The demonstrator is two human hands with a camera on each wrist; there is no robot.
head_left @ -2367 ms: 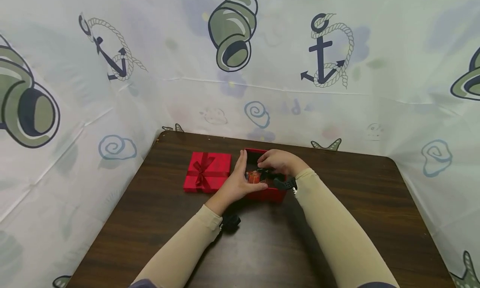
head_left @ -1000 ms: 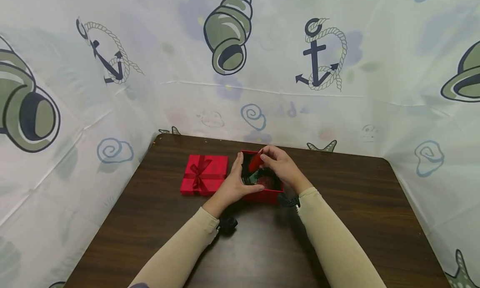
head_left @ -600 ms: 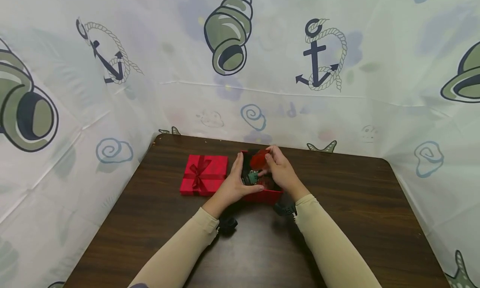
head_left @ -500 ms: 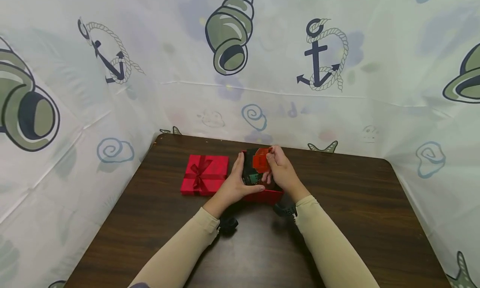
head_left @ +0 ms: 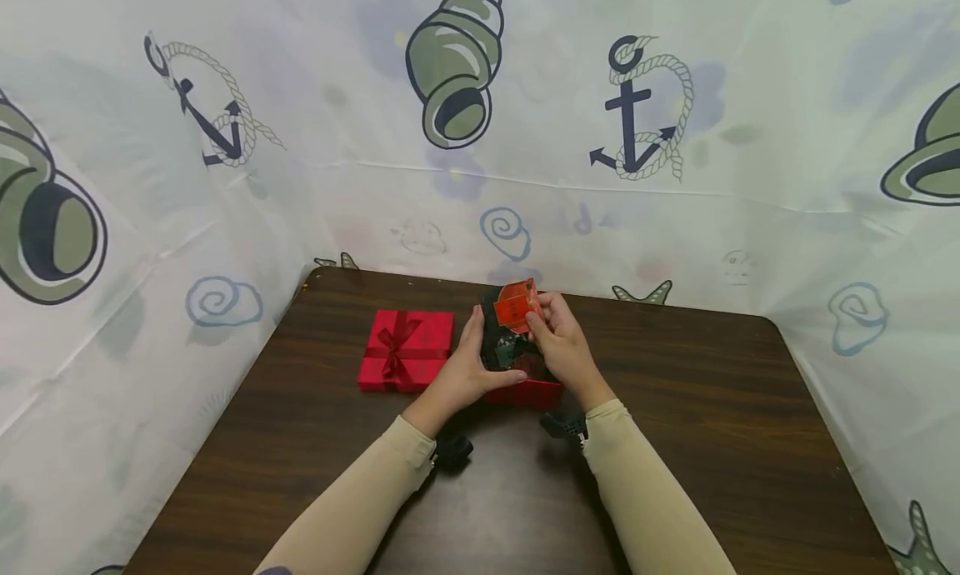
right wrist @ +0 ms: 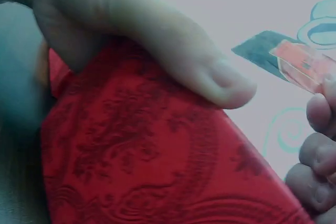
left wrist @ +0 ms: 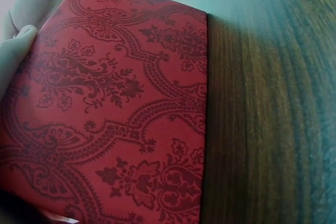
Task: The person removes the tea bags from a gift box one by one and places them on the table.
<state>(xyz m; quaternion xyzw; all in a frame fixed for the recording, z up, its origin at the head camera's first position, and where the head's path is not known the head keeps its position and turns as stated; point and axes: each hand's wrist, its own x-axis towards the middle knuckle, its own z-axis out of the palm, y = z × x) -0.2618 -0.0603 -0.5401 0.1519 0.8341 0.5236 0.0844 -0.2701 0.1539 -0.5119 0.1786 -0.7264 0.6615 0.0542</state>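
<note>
A red gift box (head_left: 528, 395) stands lidless on the table, its patterned outer wall filling much of both wrist views. My left hand (head_left: 467, 373) holds it by the near left corner, fingers upright along the left side and thumb (right wrist: 215, 80) over the front rim. With thumb and fingertips my right hand (head_left: 564, 337) pinches a flat orange-red piece like a small packet or folded card (head_left: 515, 307), raised over the back of the box. A dark flat panel (right wrist: 260, 53) shows behind that piece. Dark and greenish contents (head_left: 506, 352) lie inside, partly hidden by both hands.
Left of the box lies its red lid (head_left: 427, 368), topped with a ribbon bow (head_left: 393, 350). Dark wood table (head_left: 300, 442) surrounds them. A printed fabric backdrop (head_left: 360, 208) rises behind the table's far edge and along the sides.
My right hand came out of the box with the orange-red piece, lifting and turning it until its face shows above the back rim. My left hand stayed on the box.
</note>
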